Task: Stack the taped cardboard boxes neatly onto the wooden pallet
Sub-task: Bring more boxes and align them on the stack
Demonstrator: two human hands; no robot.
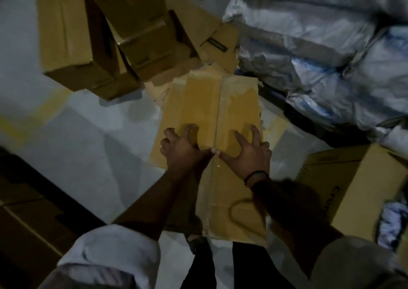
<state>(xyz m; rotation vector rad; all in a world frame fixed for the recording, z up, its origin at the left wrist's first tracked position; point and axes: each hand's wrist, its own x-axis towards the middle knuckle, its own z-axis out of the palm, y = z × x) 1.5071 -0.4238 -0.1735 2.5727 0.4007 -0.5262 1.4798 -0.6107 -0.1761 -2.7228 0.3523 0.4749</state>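
Dimly lit, 1 taped box (198,103) lies at centre on the pale floor (77,134), its tape seam (219,103) running from 12 toward 6. Left hand (181,149) and right hand (247,154) press on its top, fingers spread and arched, thumbs meeting at the seam. Open boxes (132,34) stand at 11, grey sacks (320,34) at 1, another box (353,189) at 4.
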